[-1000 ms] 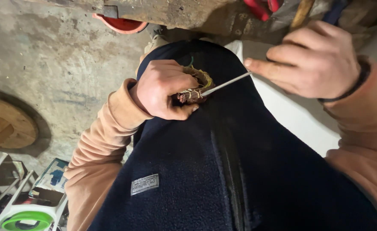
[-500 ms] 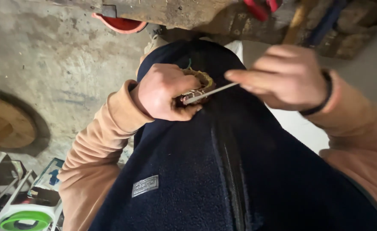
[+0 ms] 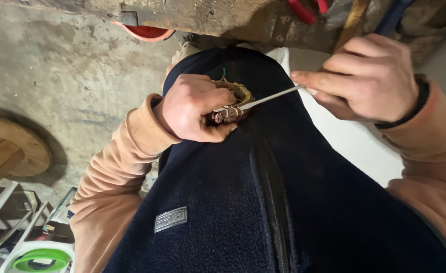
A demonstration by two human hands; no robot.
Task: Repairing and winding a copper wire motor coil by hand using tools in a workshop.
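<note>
Against the dark fleece (image 3: 223, 202), a wire bundle (image 3: 231, 103) is clenched in the left hand (image 3: 192, 108); its pale strand (image 3: 273, 96) runs rightward, apparently pinched by right hand (image 3: 369, 78) fingers (image 3: 314, 81).

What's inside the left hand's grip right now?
The left hand closes on a small bundle of coiled wires, yellowish and green strands above, coppery ends bound with pale wrapping. The right hand pulls a thin pale strip from it. The palm hides the bundle's rest.
</note>
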